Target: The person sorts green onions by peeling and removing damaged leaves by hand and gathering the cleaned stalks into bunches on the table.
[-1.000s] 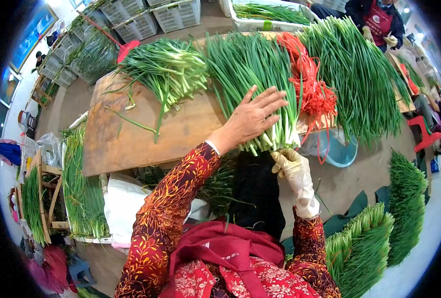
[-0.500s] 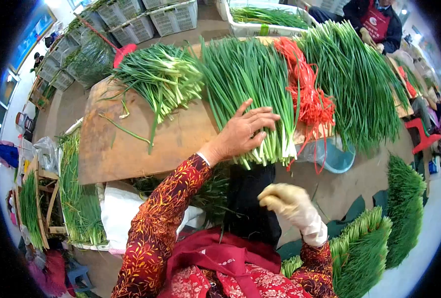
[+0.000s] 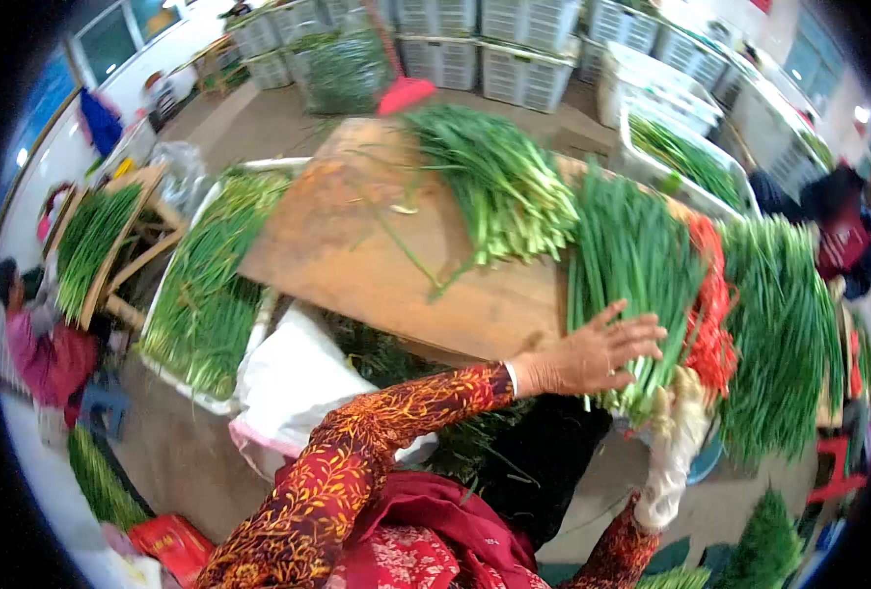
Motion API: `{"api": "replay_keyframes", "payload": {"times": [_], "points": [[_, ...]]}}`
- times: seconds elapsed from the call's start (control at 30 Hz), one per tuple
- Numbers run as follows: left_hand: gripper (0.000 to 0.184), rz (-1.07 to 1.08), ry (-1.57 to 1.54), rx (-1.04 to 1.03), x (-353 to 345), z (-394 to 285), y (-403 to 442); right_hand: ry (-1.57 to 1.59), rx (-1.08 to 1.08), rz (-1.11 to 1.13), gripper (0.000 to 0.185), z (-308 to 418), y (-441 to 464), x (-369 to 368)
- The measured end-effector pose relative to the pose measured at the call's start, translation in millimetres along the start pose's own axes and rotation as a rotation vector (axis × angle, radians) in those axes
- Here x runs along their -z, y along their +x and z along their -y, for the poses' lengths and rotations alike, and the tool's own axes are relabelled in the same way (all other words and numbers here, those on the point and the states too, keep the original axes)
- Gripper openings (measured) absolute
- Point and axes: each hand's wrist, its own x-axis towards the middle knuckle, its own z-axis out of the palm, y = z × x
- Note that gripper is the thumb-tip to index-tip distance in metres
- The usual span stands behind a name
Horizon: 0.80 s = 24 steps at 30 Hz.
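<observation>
My left hand (image 3: pixel 593 353), bare, lies with fingers spread on the lower part of a bundle of green stalks (image 3: pixel 632 260) at the board's near edge. My right hand (image 3: pixel 679 412), in a pale glove, is at the right side of that bundle's white ends; its fingers are blurred and I cannot make out whether they hold anything. Red ties (image 3: pixel 712 344) hang just right of the bundle. A larger pile of stalks (image 3: pixel 779 334) lies beyond them. Farther left on the wooden board (image 3: pixel 357 255) is a loose heap of stalks (image 3: pixel 499 182).
A white tub of greens (image 3: pixel 259 339) stands left of the board, beside a white sack (image 3: pixel 303 378). Crates (image 3: pixel 529 79) line the back, near a red dustpan (image 3: pixel 406 95). One person (image 3: pixel 848 231) is at the right, another (image 3: pixel 53 353) at the far left. A red stool (image 3: pixel 833 471) stands right.
The view has swung left, so the board and bundles appear farther right. My right hand dropped away from the stalk ends, then came back up to them. My left hand stays on the bundle.
</observation>
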Motion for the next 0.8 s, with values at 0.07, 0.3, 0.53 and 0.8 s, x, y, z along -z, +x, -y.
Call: {"api": "replay_keyframes", "payload": {"times": [0.07, 0.3, 0.53, 0.8], "points": [[0.037, -0.02, -0.034, 0.019, 30, -11, -18, 0.004, 0.043, -0.083, 0.033, 31, 10, 19], [0.032, -0.049, 0.005, 0.254, 114, -2, -112, 0.349, 0.286, 0.093, 0.035, 161, 47, -43], [0.032, -0.333, -0.265, 0.684, 163, 17, -154, -0.176, 0.242, 0.104, 0.083, 186, 197, -139], [0.041, -0.581, -0.717, 0.866, 156, 64, -176, -0.081, -0.017, 0.574, 0.104, 151, 243, -202]]}}
